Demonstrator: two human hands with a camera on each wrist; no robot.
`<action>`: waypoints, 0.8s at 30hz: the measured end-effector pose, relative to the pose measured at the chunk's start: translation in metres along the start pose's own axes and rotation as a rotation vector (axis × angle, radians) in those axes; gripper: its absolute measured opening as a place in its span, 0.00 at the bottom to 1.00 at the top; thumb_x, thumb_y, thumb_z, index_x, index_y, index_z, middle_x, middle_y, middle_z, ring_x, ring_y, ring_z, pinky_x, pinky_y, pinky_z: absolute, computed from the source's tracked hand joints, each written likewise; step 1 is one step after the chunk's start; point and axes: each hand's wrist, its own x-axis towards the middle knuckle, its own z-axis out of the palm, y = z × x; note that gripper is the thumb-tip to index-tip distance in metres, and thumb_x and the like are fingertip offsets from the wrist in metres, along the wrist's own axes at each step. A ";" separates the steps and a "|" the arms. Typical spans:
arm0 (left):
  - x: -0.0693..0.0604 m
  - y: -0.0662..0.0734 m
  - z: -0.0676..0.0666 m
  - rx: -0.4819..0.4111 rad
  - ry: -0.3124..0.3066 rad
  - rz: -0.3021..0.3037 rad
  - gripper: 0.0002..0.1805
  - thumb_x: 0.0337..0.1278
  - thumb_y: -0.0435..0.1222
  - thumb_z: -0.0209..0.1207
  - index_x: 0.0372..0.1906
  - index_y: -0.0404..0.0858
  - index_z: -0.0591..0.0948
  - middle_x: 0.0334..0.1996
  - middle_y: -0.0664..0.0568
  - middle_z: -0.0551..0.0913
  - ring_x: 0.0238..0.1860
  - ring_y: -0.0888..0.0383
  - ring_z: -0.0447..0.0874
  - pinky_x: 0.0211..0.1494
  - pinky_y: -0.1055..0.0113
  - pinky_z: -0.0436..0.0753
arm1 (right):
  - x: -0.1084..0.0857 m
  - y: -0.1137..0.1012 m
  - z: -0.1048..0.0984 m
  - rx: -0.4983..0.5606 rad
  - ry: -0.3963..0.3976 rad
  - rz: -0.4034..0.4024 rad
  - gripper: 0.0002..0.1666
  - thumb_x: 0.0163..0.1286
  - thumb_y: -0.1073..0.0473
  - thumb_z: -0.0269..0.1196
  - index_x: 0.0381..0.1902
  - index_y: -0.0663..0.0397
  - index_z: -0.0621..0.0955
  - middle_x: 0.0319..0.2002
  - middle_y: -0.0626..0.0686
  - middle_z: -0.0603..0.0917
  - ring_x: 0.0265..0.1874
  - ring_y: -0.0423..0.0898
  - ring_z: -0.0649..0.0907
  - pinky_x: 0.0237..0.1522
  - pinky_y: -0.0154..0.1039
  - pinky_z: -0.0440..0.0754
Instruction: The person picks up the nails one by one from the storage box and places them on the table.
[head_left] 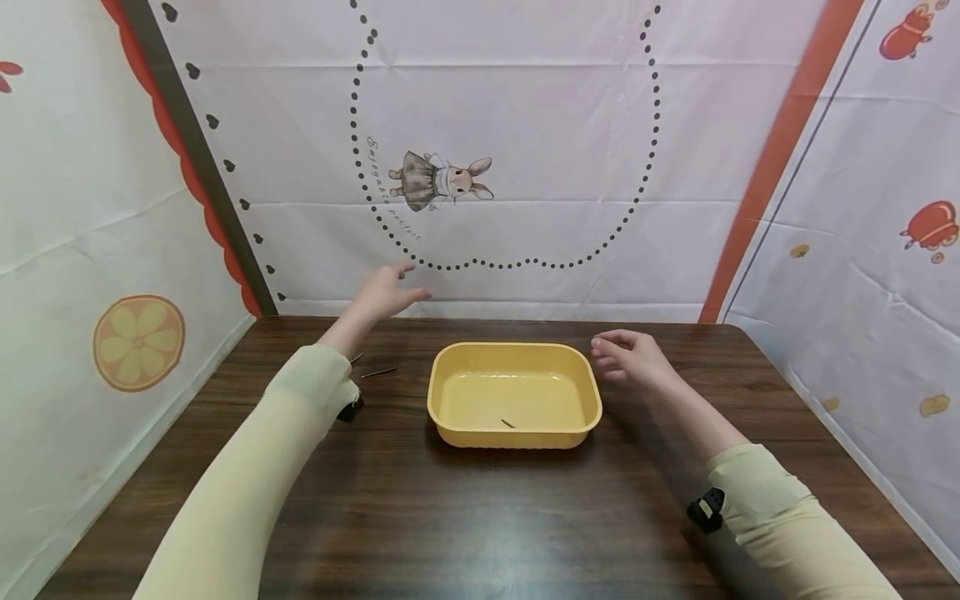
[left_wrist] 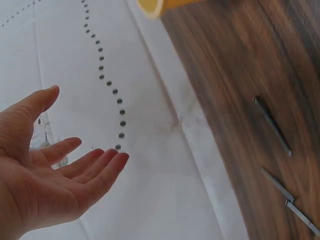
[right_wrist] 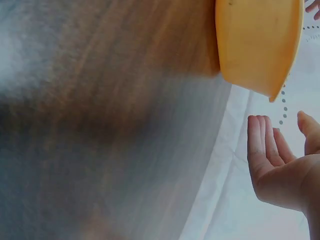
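Note:
A yellow plastic tray [head_left: 514, 439] stands on the table with one short dark sliver [head_left: 507, 423] on its floor. Raised over the back left of the table, my left hand [head_left: 382, 293] has its fingers spread and holds nothing. Below it, several dark metal nails [left_wrist: 272, 126] lie on the wood; the left sleeve partly covers them in the head view. My right hand [head_left: 628, 358] hovers beside the tray's right rim, fingers loosely bent and empty. The right wrist view shows a gap between its fingertips [right_wrist: 258, 122] and the tray [right_wrist: 257, 45].
The dark wooden table [head_left: 465, 525] ends at a white printed cloth [head_left: 525, 167] hanging behind it, and similar cloths flank both sides. A black wrist camera [head_left: 707, 510] sits on the right sleeve.

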 end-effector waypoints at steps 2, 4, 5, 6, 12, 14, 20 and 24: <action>-0.001 0.000 0.006 -0.026 -0.010 -0.001 0.40 0.65 0.49 0.59 0.75 0.36 0.60 0.72 0.34 0.66 0.72 0.37 0.65 0.74 0.44 0.69 | 0.001 -0.002 -0.001 -0.015 0.005 -0.014 0.31 0.74 0.48 0.59 0.64 0.65 0.73 0.61 0.69 0.77 0.54 0.54 0.84 0.56 0.51 0.85; -0.003 0.000 0.011 -0.075 -0.029 -0.010 0.39 0.66 0.49 0.59 0.75 0.37 0.61 0.72 0.34 0.66 0.71 0.37 0.66 0.73 0.44 0.71 | 0.002 -0.005 -0.002 -0.036 0.011 -0.034 0.31 0.74 0.48 0.58 0.64 0.66 0.73 0.62 0.69 0.77 0.54 0.54 0.84 0.56 0.50 0.85; -0.004 -0.001 0.013 -0.093 -0.036 -0.012 0.39 0.66 0.49 0.59 0.75 0.37 0.61 0.72 0.34 0.66 0.71 0.37 0.67 0.72 0.44 0.72 | 0.002 -0.006 -0.003 -0.051 0.014 -0.043 0.31 0.74 0.48 0.58 0.64 0.66 0.73 0.62 0.69 0.77 0.54 0.54 0.84 0.56 0.51 0.85; -0.004 -0.003 0.016 -0.110 -0.043 -0.013 0.38 0.66 0.49 0.59 0.75 0.37 0.62 0.72 0.34 0.66 0.70 0.38 0.67 0.71 0.45 0.74 | 0.003 -0.008 -0.003 -0.054 0.018 -0.045 0.31 0.74 0.48 0.59 0.64 0.66 0.73 0.62 0.69 0.77 0.54 0.54 0.84 0.57 0.51 0.85; -0.012 -0.013 0.030 -0.265 -0.089 -0.045 0.33 0.68 0.45 0.57 0.72 0.33 0.66 0.69 0.35 0.70 0.63 0.40 0.77 0.61 0.52 0.84 | 0.004 -0.017 -0.003 -0.098 0.021 -0.064 0.32 0.74 0.46 0.59 0.64 0.65 0.74 0.62 0.68 0.77 0.58 0.59 0.82 0.56 0.50 0.86; -0.015 -0.017 0.035 -0.345 -0.119 -0.078 0.31 0.70 0.44 0.56 0.71 0.32 0.67 0.68 0.36 0.71 0.63 0.41 0.77 0.61 0.54 0.85 | 0.005 -0.020 -0.004 -0.106 0.018 -0.066 0.32 0.74 0.47 0.59 0.64 0.65 0.73 0.62 0.67 0.77 0.59 0.60 0.80 0.54 0.46 0.87; -0.024 -0.027 0.047 -0.486 -0.163 -0.149 0.26 0.70 0.42 0.56 0.67 0.32 0.71 0.66 0.37 0.74 0.64 0.42 0.76 0.61 0.54 0.84 | 0.006 -0.031 -0.011 -0.113 0.024 -0.077 0.33 0.75 0.47 0.57 0.67 0.66 0.71 0.63 0.68 0.76 0.61 0.61 0.78 0.54 0.43 0.87; -0.032 -0.029 0.052 -0.486 -0.165 -0.144 0.23 0.70 0.40 0.56 0.63 0.30 0.74 0.65 0.35 0.74 0.63 0.39 0.77 0.58 0.55 0.86 | 0.007 -0.036 -0.017 -0.128 0.021 -0.067 0.35 0.75 0.45 0.56 0.68 0.64 0.69 0.65 0.67 0.75 0.63 0.61 0.77 0.59 0.48 0.84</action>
